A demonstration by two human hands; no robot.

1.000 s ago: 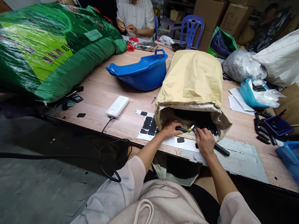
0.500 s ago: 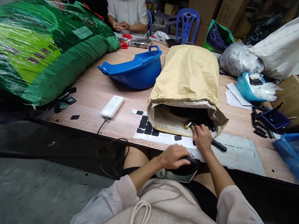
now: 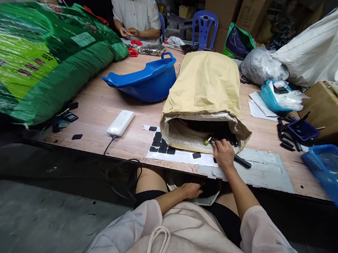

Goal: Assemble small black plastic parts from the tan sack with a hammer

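My right hand (image 3: 224,152) is closed around a tool with a black handle (image 3: 242,161) and a shiny yellowish metal head (image 3: 207,141), at the mouth of a tan woven sack (image 3: 204,82). The sack lies on its side, with dark pieces in its shadowed opening. Down at my lap, my left hand (image 3: 191,190) reaches into the dark mouth of a grey-rimmed bag (image 3: 208,201). Its fingertips are in shadow, so I cannot see whether they hold anything. Several black rounded-square pads (image 3: 163,145) lie on a white sheet (image 3: 181,156) by the sack.
A white power bank (image 3: 120,122) with a cable and a blue basin (image 3: 149,82) stand to the left. A big green sack (image 3: 59,67) fills the far left. At right are a cardboard box (image 3: 331,110) and a blue tray (image 3: 318,165). Another person sits across the table.
My left hand has lowered and gone further into the bag on my lap; the black piece by its fingers no longer shows. My right hand keeps its hold on the tool. The view has shifted slightly.
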